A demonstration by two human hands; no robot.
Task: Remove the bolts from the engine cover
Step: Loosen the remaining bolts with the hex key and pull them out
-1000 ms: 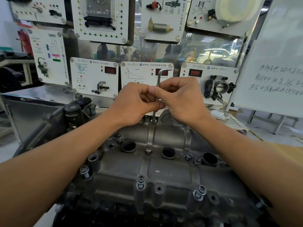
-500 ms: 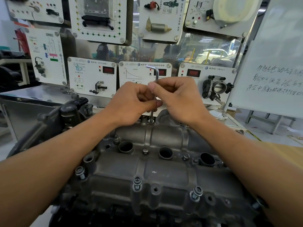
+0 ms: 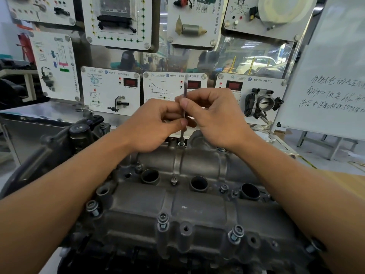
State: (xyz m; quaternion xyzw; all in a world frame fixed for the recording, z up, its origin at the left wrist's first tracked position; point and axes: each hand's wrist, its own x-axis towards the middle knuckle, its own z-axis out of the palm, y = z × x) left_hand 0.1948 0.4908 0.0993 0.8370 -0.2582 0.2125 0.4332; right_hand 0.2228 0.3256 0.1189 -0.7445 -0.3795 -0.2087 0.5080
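Head view, nearest first: three near bolts (image 3: 163,220) stand proud along the near edge of the engine cover (image 3: 197,210) with thread showing under their heads. I take that to mean they are loosened and waiting to be lifted out. Two middle bolts (image 3: 173,180) sit lower, in the row between the round plug wells (image 3: 198,182).

At the far edge both hands meet over the far bolt (image 3: 181,143). The left hand (image 3: 152,125) pinches the hex key (image 3: 184,113) low on its shaft between thumb and curled fingers. The right hand (image 3: 215,115) pinches it just above, its fingers curled as well. The key stands upright with its tip at the bolt head, so the paired grip looks meant for twirling the long shaft quickly, which suggests this bolt turns freely.

What carries the engine is out of sight. Beyond it hang white training panels (image 3: 110,89) with red displays, one bearing a throttle body (image 3: 260,103). A handwritten whiteboard (image 3: 325,86) stands at the right.
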